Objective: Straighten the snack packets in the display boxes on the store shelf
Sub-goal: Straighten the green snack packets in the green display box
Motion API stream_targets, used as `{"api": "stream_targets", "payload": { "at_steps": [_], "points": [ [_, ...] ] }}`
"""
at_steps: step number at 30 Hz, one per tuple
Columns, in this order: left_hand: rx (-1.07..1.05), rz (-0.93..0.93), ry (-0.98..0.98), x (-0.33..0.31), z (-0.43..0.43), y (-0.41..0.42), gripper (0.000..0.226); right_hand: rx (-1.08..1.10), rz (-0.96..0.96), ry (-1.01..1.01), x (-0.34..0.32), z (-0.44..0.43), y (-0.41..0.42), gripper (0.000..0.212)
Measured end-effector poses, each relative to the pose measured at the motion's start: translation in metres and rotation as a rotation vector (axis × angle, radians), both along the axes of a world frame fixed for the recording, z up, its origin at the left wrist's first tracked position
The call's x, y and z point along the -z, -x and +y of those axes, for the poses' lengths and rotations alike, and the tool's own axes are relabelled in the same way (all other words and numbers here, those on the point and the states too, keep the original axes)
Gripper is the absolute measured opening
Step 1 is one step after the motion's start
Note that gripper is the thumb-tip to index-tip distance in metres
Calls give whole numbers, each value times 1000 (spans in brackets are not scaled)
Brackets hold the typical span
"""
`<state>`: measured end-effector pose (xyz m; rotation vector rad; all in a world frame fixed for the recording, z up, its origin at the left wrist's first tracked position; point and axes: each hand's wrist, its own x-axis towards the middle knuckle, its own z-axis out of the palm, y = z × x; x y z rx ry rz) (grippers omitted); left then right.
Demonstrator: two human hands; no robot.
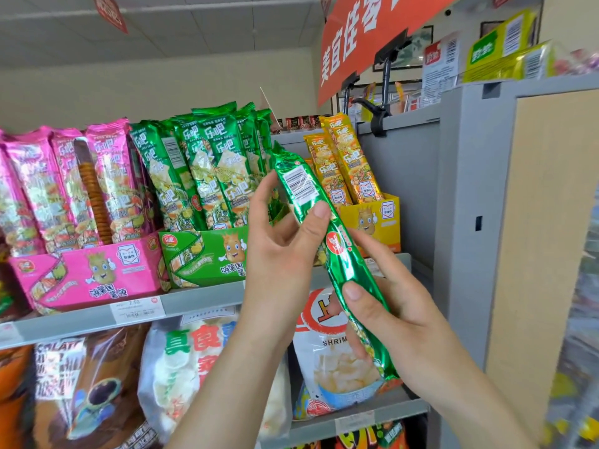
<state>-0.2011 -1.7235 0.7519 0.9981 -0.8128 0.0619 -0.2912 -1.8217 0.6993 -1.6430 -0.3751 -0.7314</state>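
Left hand [285, 244]: clasping upper half of long green foil snack packet [343, 264], thumb across front.
Right hand [392, 306]: pinching lower half, thumb on top.
Packet position: aloft, tilted, in front of gap between green cardboard display box [201, 257] and yellow cardboard display box [372, 222].
Handling: probably light, slick foil, brittle contents, easily crushed.
Hold point: mid-body, gentle squeeze; crimped ends likely too floppy.
Neighbours: pink cardboard display box [87, 273] at far left.

The left hand [278, 254] hides the green display box's [201, 256] right end; the right hand [398, 315] covers part of the green packet [343, 264] and the shrimp bag [324, 358]. The pink packets [19, 202] are cut at the left edge; the price label's [137, 308] print is too small to read.
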Motion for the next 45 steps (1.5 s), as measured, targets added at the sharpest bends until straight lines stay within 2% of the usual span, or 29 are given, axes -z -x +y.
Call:
{"api": "stream_targets", "payload": {
  "at_steps": [3,7,9,11,13,14,17,19,22,24,29,31,35,39,42,45],
  "points": [
    [14,-3,-23,0,-2,0,56,78,-26,10,4,0,-2,54],
    [-95,-130,-166,0,-3,4,72,330,-92,115,4,2,-6,60],
    [-71,-142,-178,-1,-4,6,64,465,-94,233,3,2,-8,67],
    [-46,-134,-166,-3,-4,7,53,490,-95,302,3,0,-8,76],
    [-42,-96,-149,-7,-1,5,61,368,-94,282,4,-4,-5,77],
    [-19,-63,-127,-8,0,3,65,259,-60,204,5,-6,-3,75],
    [136,61,-21,-13,2,-1,65,-81,90,-96,7,-11,1,55],
    [211,102,10,-13,0,-3,62,-116,96,-113,9,-13,1,39],
    [318,135,51,-11,-1,-4,59,5,43,-82,10,-11,-1,37],
    [312,126,40,-11,-1,-3,52,108,-37,-33,12,-7,-2,38],
    [-23,-90,-178,-9,-2,-4,17,488,-147,114,22,-3,-6,55],
    [-2,-67,-157,-10,0,-5,16,495,-177,131,24,-5,-4,58],
    [77,17,-76,-11,2,-6,23,318,-62,-119,23,-8,2,56],
    [114,37,-48,-9,-2,-6,25,425,-62,-102,21,-6,6,40],
    [131,57,-45,-9,-5,-7,20,527,-88,-52,20,-4,6,39],
    [138,54,-57,-10,-8,-6,19,671,-119,36,21,-4,6,46]
  ]
}}
